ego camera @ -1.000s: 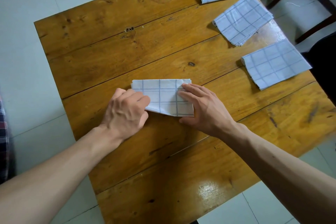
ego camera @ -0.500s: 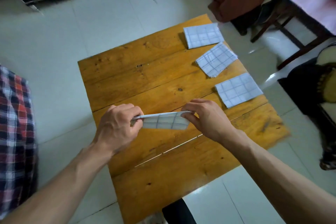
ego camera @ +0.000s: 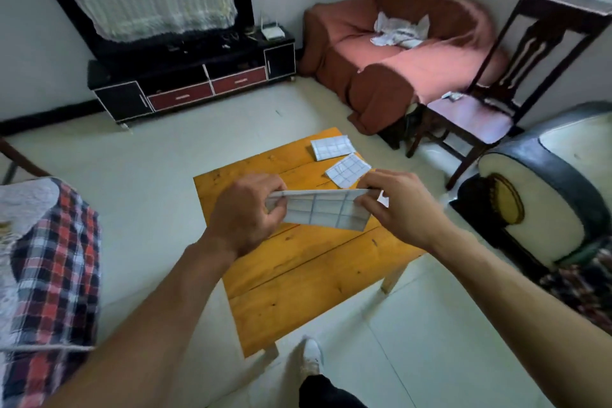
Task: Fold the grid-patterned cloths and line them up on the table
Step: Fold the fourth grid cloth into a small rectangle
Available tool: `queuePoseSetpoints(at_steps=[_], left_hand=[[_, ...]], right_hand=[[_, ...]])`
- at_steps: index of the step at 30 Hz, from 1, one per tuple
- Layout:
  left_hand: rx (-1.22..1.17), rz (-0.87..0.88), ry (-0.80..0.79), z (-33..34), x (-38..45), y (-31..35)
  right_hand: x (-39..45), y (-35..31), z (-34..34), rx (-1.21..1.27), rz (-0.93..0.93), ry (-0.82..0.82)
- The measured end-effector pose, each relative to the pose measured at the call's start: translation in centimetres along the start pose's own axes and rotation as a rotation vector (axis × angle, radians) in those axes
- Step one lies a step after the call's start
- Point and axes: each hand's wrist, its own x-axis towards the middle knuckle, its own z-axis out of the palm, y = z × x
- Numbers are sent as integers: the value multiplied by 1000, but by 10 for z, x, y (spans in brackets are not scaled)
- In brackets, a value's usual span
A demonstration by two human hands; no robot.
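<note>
- Head view: folded grid-patterned cloth (ego camera: pixel 326 210) held up above the wooden tabletop (ego camera: pixel 298 275), stretched flat between both hands.
- Left hand (ego camera: pixel 246 212) at cloth's left end, fingers curled and pinching the edge.
- Right hand (ego camera: pixel 402 205) at cloth's right end, fingers (ego camera: pixel 366 187) pinching the upper corner.
- Two folded cloths lying on the tabletop's far right side: one (ego camera: pixel 331 148) near the far corner, a second (ego camera: pixel 347 169) just nearer, turned at an angle, close together.
- A sliver of white (ego camera: pixel 383 201) showing just beside the right hand; cannot tell what.
- Around: reddish sofa (ego camera: pixel 397 53) with crumpled white fabric (ego camera: pixel 400 30) on it, dark wooden chair (ego camera: pixel 490 103), low black cabinet (ego camera: pixel 198 83), plaid fabric (ego camera: pixel 53 275) at left, white shoe (ego camera: pixel 313 353) on the floor below the tabletop.
</note>
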Motion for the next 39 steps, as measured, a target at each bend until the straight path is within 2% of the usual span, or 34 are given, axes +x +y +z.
queuePoseSetpoints(at_steps=[5,12,20,27,33,39], left_hand=[[-67,0,69,-29,-30,78],[-43,-84,104,-18,-73,163],[17,-143,100,44,-74,282],[8,-156,68,101,-59,391],[8,-118,37,130,-22,414],[-78,-187,46,172,4,384]], right_hand=[[-61,-25,-65,-11,13,91],[-129,-14,-112,40,-35,138],[-224,65,-168,107,-47,140],[-297,140,-236,41,-28,114],[-316,181,-247,110,84,191],[-286,209,-228,86,155,150]])
